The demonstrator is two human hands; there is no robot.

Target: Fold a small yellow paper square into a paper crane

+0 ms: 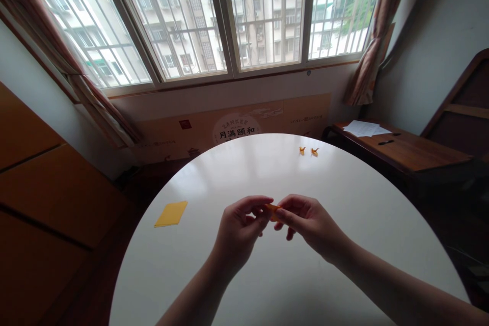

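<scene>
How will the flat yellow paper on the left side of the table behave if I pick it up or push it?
The yellow paper looks thin, so it's probably light and easily bent. It lies flat on the glossy white table, so it would likely slide if pushed, and its edge may be awkward to lift.

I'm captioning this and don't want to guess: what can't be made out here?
In the head view:
Orange paper: full shape hidden by the left hand and right hand.
Figures: too small to make out their folds.
Sheets: any writing too small to read.
Table: near edge cut off by the picture's bottom.
</scene>
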